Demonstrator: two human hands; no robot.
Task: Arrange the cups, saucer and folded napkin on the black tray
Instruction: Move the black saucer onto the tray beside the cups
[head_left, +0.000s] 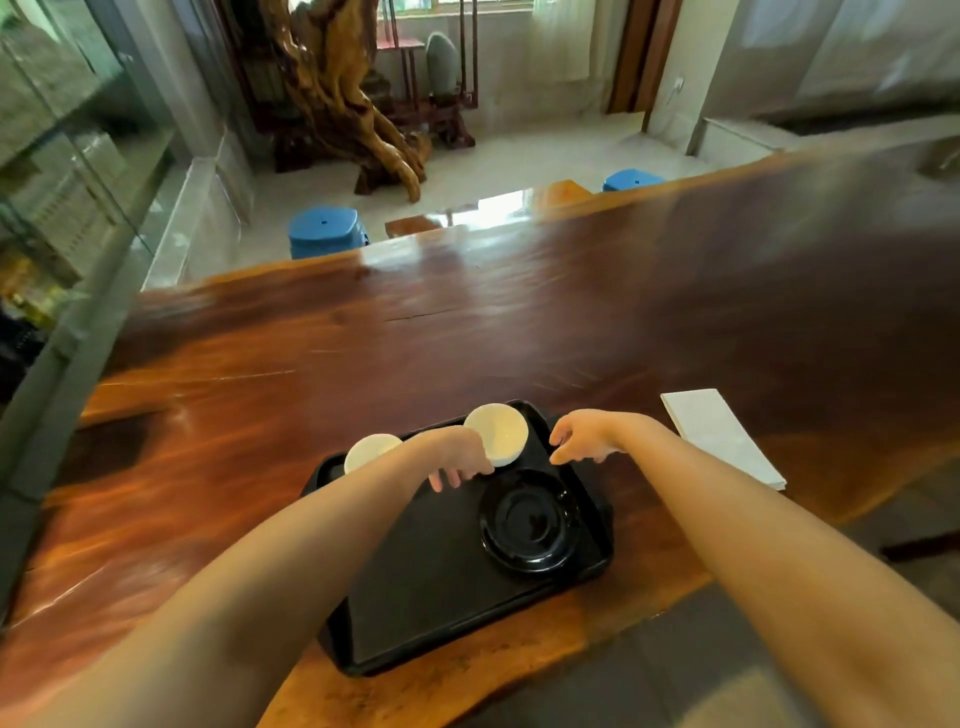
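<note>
Left cup (371, 451): it is sitting at the tray's far left corner, mouth up, and I am seeing nothing inside it; my forearm is hiding its near side.
Left hand (457, 460): I am holding it at the near side of the right cup, fingers curled loosely and pointing down toward the tray floor; whether they are touching the cup I cannot tell, since the hand is blocking the contact.
Tray (415, 597): it is lying on the table's near edge, and it is carrying both cups and the saucer; its near half is lying bare.
Right cup (497, 434): it is standing at the tray's far edge, close to the far right corner, looking empty.
Saucer (530, 519): black on black, it is lying flat along the tray's right edge, just near of the right cup, with nothing resting on it.
Right hand (582, 436): I am hovering it over the tray's far right corner, fingers bent, slightly apart and gripping nothing.
Napkin (722, 436): folded and white, it is lying on the table well right of the tray.
Progress: I am judging the cups and saucer placed and the napkin as the one piece left, so the job is mostly done.
</note>
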